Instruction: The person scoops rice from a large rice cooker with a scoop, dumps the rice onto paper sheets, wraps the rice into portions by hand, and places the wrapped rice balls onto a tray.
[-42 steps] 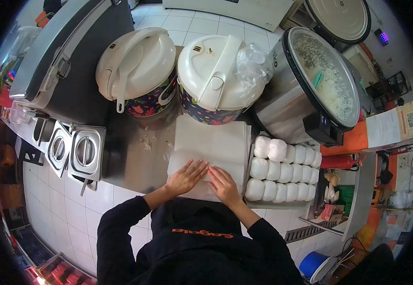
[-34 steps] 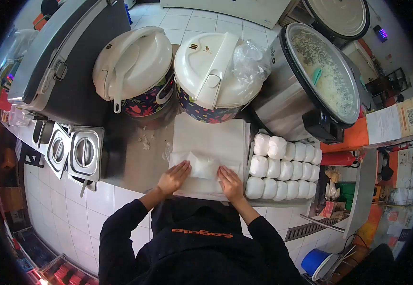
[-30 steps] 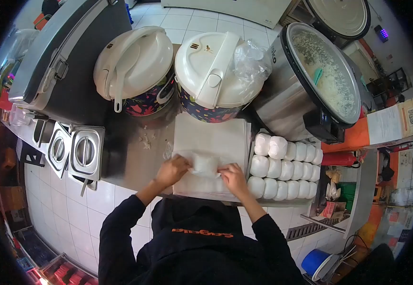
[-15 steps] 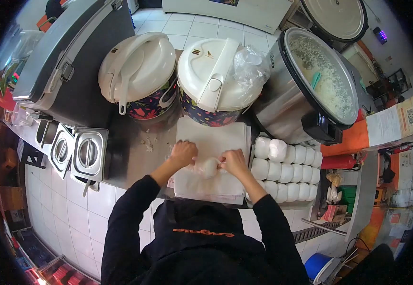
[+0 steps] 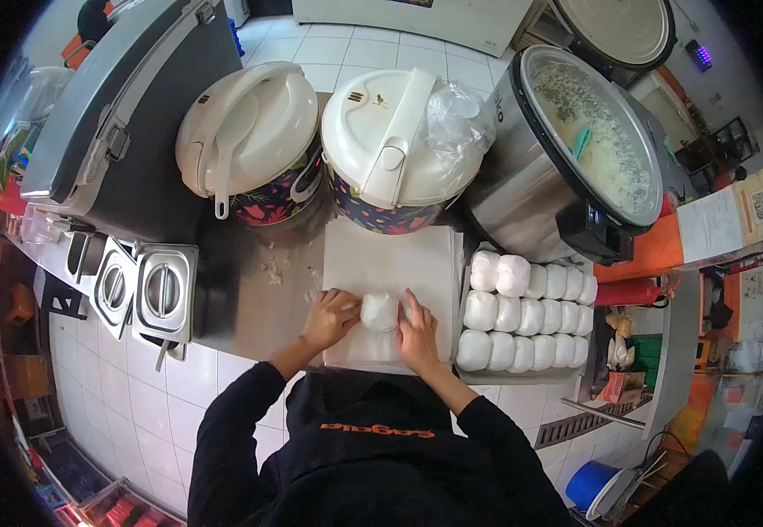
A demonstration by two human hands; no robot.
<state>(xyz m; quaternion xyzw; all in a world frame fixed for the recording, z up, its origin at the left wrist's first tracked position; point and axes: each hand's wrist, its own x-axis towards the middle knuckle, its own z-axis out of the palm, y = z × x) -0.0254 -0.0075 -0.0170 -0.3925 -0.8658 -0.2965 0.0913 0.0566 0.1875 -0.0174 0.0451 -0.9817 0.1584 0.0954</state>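
Note:
A rounded white paper-wrapped packet (image 5: 380, 312) lies on a stack of white paper sheets (image 5: 390, 246) in front of me. What is inside the wrapper is hidden. At its left side my left hand (image 5: 332, 318) has bent fingers closed together against the paper. My right hand (image 5: 417, 335) is on the other side, index finger stretched forward and thumb close to the packet's edge. Similar white packets (image 5: 509, 309) fill a tray in rows, right of the paper stack.
Two floral rice cookers with white lids (image 5: 254, 132) (image 5: 390, 123) stand behind the paper. At the back right is a big steel cooker (image 5: 522, 149) holding rice. Lidded steel pans (image 5: 166, 285) sit on the left, below a grey insulated box (image 5: 127, 114). Scraps lie on the counter (image 5: 263, 299).
The packet's gathered, twisted wrapping no longer shows; it now looks compact and rounded. My right hand has moved down and its index finger has straightened. My left hand has shifted slightly lower.

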